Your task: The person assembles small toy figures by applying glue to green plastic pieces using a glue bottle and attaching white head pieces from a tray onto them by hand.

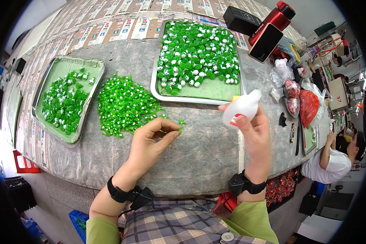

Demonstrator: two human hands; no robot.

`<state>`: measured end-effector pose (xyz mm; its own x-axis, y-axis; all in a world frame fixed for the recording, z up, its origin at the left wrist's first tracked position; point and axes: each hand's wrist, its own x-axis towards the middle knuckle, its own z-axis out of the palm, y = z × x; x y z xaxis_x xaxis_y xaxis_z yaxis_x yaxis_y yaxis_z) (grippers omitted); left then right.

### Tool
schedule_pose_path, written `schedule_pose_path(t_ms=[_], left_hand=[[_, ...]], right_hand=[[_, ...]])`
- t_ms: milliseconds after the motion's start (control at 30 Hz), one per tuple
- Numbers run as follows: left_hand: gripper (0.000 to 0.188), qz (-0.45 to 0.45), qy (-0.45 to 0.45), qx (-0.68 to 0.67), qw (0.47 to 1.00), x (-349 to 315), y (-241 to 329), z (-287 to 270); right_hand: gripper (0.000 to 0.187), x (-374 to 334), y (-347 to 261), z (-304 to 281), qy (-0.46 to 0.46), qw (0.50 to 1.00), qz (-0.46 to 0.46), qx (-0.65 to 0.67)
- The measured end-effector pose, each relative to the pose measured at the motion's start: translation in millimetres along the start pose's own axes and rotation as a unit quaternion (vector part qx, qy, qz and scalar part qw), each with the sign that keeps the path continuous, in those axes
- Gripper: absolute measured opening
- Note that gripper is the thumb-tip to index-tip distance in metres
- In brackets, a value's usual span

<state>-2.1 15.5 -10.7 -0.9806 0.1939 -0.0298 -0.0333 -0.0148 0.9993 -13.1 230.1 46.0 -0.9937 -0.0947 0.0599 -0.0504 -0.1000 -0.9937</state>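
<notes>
My left hand (148, 142) is closed in a pinch on a small green plastic piece (182, 123), above the grey table cover. My right hand (254, 134) is wrapped round a white squeeze bottle (242, 109), tilted, with a bit of yellow showing at one end and a red mark on its side. The bottle is apart from the green piece. Left of my left hand lies a loose heap of small green and white plastic pieces (124, 106). Beyond my hands a large metal tray (199, 99) holds many green pieces with white, eye-like balls.
At the left stands a smaller metal tray (75, 140) of similar pieces. A phone (266, 42) leans near a red bottle (274, 20) and a black box (242, 20). Plastic bags (309, 106) crowd the right side. A person in a white shirt (327, 164) works farther right.
</notes>
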Motion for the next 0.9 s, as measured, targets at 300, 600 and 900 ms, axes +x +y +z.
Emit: schedule_pose_path(t_ms=[300, 600, 900], left_hand=[[0.013, -0.090, -0.018, -0.152, 0.984, 3.7, -0.6, -4.5], [0.019, -0.119, -0.031, -0.282, 0.951, 3.3, 0.9, -9.5], [0.017, -0.120, -0.035, -0.354, 0.927, 2.9, -3.4, -11.8]], right_hand=[[0.034, 5.7, 27.2, 55.0, -0.107, 0.994, -0.007, -0.009], [0.035, 2.9, 28.8, 54.4, -0.121, 0.990, 0.007, 0.068], [0.039, 3.1, 28.5, 52.8, -0.135, 0.989, 0.006, 0.066]])
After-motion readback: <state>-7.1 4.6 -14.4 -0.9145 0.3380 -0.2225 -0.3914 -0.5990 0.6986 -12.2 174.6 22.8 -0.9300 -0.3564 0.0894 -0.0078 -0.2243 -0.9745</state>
